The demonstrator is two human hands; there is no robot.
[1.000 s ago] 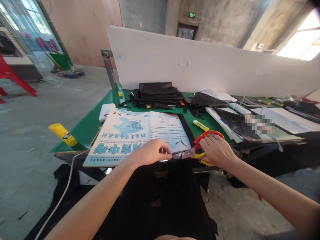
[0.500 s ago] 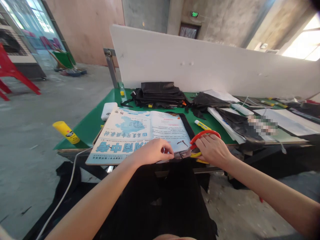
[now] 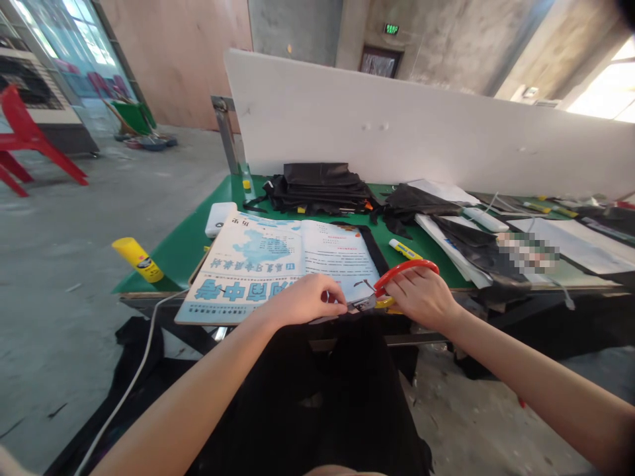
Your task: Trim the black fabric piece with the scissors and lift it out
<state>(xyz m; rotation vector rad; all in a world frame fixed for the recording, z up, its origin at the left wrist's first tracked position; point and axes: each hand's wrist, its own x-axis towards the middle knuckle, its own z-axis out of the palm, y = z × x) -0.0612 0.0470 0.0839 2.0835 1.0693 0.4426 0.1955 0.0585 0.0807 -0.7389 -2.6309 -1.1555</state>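
Note:
My right hand (image 3: 423,295) grips red-and-yellow scissors (image 3: 397,270) at the near edge of the green table (image 3: 186,238). The blades point left toward my left hand (image 3: 302,299). That hand pinches the near edge of black fabric (image 3: 342,383), which hangs from the table edge down over my lap. Just behind both hands an open booklet (image 3: 278,261) with blue print lies flat. The blade tips are hidden between the fingers and the fabric.
A stack of folded black fabric (image 3: 320,185) lies at the back by a white board (image 3: 421,132). A yellow glue stick (image 3: 136,259) pokes out at the table's left edge, a white box (image 3: 219,218) nearby. Papers, a yellow-white marker (image 3: 404,249) and more black pieces lie right. Red chair (image 3: 30,135) far left.
The scissors and my right hand have slid left toward my left hand, with the blades closing in on the fabric edge. My left hand stays pinched in place.

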